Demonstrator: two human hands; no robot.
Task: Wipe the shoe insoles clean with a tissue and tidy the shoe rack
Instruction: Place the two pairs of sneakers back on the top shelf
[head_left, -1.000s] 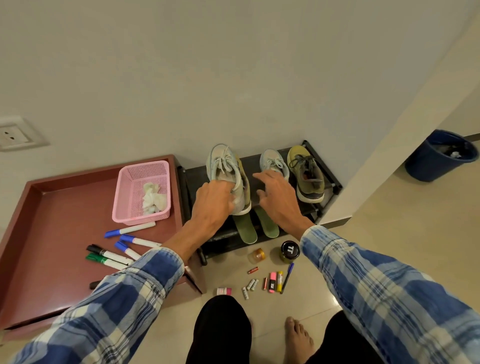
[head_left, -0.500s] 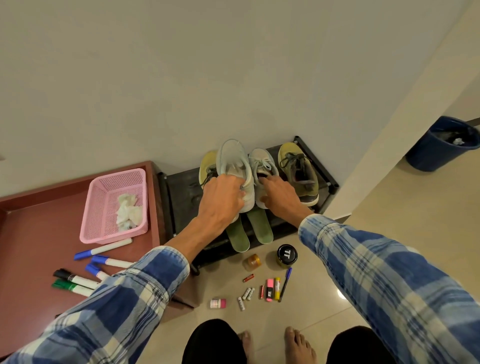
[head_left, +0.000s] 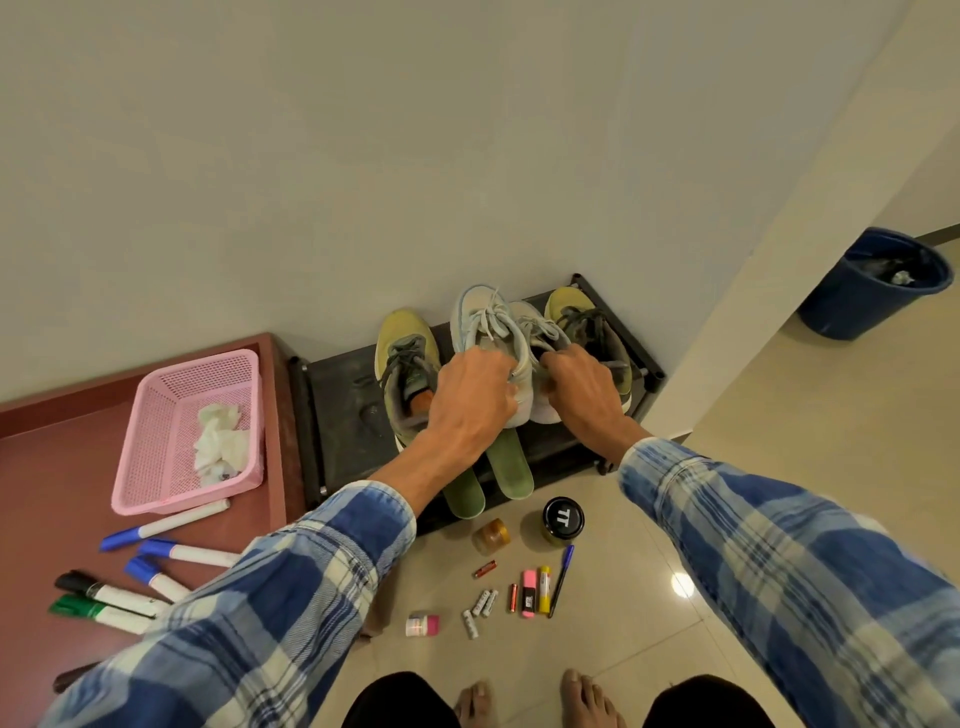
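Note:
A black shoe rack (head_left: 343, 415) stands against the wall. On it are two pale blue-white sneakers (head_left: 488, 332) side by side, flanked by an olive-yellow sneaker (head_left: 405, 358) on the left and another olive-yellow sneaker (head_left: 582, 317) on the right. My left hand (head_left: 467, 405) grips the heel of the left pale sneaker. My right hand (head_left: 582, 389) grips the heel of the right pale sneaker (head_left: 535, 322). Two green insoles (head_left: 511, 467) stick out from the rack's front edge below my hands. Crumpled tissue (head_left: 218, 441) lies in a pink basket (head_left: 156, 415).
The basket sits on a red-brown tray table (head_left: 52, 467) with several markers (head_left: 156, 530). On the floor before the rack lie two small jars (head_left: 561, 519), batteries (head_left: 480, 605), a pen (head_left: 561, 579) and small tubes. A blue bin (head_left: 872, 286) stands at the right. My bare feet (head_left: 535, 696) are below.
My left hand carried the pale sneaker rightward and set it beside the other pale one. My right hand closed on that one's heel. The left olive sneaker became visible.

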